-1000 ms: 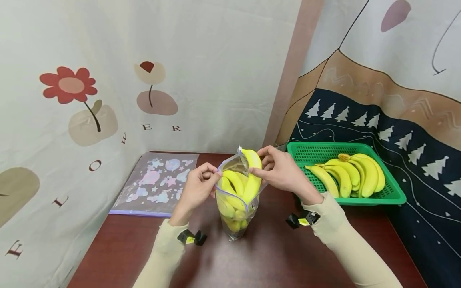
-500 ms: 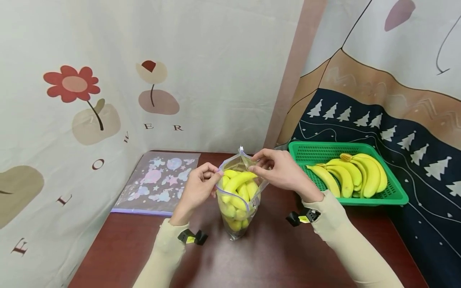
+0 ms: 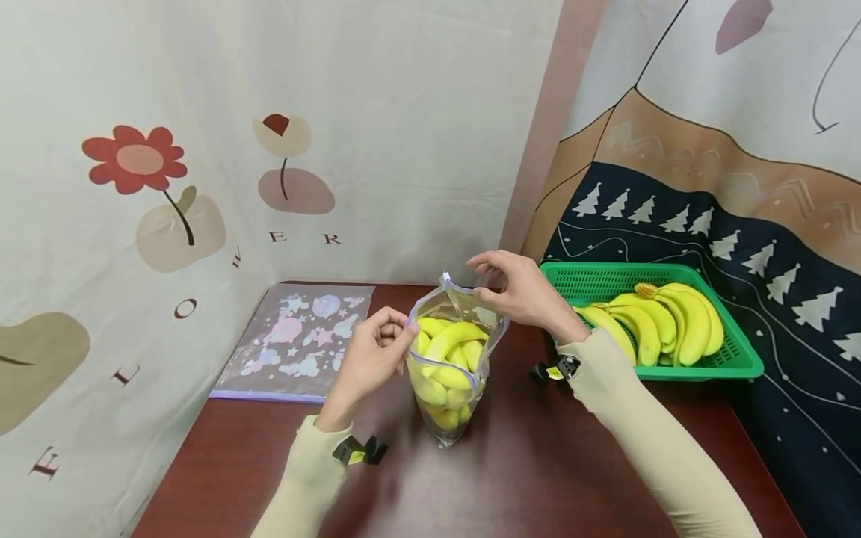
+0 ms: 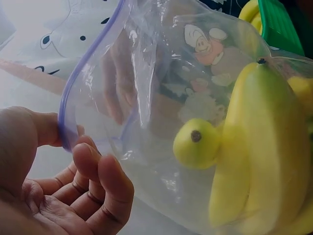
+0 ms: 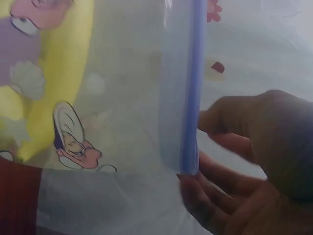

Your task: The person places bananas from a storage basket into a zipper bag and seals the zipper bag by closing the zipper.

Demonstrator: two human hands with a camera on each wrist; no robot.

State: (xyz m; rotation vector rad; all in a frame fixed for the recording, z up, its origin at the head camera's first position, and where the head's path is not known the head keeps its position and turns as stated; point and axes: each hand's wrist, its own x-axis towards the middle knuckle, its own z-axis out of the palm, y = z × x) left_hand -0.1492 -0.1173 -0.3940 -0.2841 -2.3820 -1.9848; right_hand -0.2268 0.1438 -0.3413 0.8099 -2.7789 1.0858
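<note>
A clear zip bag (image 3: 452, 305) with a purple zip strip stands upright and open-mouthed on the table, with several yellow bananas (image 3: 449, 342) inside. My left hand (image 3: 371, 355) pinches the left side of its rim between thumb and forefinger. In the left wrist view the purple strip (image 4: 87, 58) runs up from that pinch, and the remaining fingers curl loosely. Above the right side of the mouth is my right hand (image 3: 521, 293), fingers loosely bent and holding nothing. The right wrist view shows its fingertips right at the zip edge (image 5: 193, 98). Cartoon prints mark the bag's wall.
To the right, a green plastic basket (image 3: 740, 362) holds several more bananas (image 3: 646, 325). A flat zip bag (image 3: 296, 336) with star and cloud prints lies at the back left of the dark red table (image 3: 538, 463). Printed cloth (image 3: 403, 112) hangs behind.
The banana in my right hand has come down into the bag and been let go. My right hand has then lifted slightly up and right, while the left keeps its pinch on the rim.
</note>
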